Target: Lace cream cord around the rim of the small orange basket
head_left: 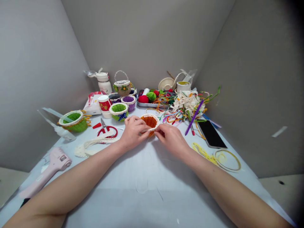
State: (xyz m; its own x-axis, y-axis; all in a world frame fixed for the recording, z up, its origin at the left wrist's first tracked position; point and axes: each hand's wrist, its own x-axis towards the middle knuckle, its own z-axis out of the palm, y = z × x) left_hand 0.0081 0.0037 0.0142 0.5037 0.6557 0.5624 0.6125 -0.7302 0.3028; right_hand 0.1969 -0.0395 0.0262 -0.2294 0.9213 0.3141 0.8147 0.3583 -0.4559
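A small orange basket [150,121] with white lace trim [155,117] around its rim stands near the middle of the table. My left hand [135,130] is closed on the near left side of the basket, thumb and fingers at the rim. On the right, my right hand [169,136] pinches thumb and finger together close to the rim. What lies in that pinch is too small to make out. A fine thread seems to hang below the rim between both hands. The hands hide part of the basket's lower front.
Red-handled scissors [107,131], a loose lace strip [89,148] and a pink glue gun [51,171] lie left. Behind are a green basket [119,111] and a tray [152,105] of yarn balls. To the right are a phone [212,134], yellow cord [204,153] and a hoop [228,160].
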